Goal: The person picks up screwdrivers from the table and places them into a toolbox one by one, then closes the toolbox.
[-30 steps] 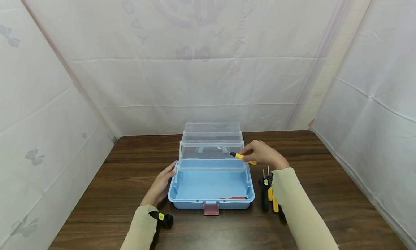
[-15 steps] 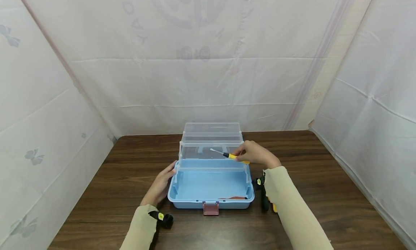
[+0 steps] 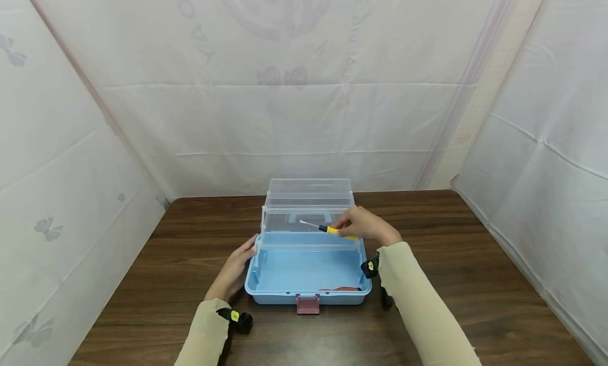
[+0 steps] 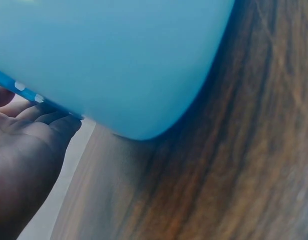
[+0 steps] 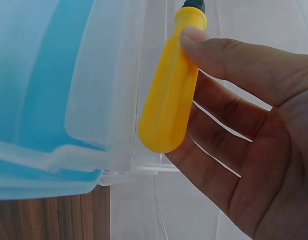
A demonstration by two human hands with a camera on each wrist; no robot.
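Observation:
A blue toolbox (image 3: 271, 299) stands open at the middle of the table, its clear tiered trays (image 3: 285, 218) raised at the back. My left hand (image 3: 234, 269) holds the toolbox's left rim; the left wrist view shows thumb and fingers at that blue edge. With thumb and fingertips, my right hand (image 3: 366, 225) pinches the yellow handle of a flat-tipped screwdriver (image 5: 166, 110). Its metal shaft points left, in front of the clear trays. Inside the toolbox, a thin orange-red item (image 3: 344, 289) with a dark end lies along the front wall.
A pink-brown latch (image 3: 307, 305) hangs at the toolbox's front. Right of the box, a black handle (image 3: 387, 299) shows on the wooden table (image 3: 190, 239), mostly covered by the right sleeve. White sheeting (image 3: 228, 123) rises behind the table and on both sides.
My right hand has carried the screwdriver left, farther over the trays. Its sleeve now covers most of the tools on the right. The left hand has stayed on the rim.

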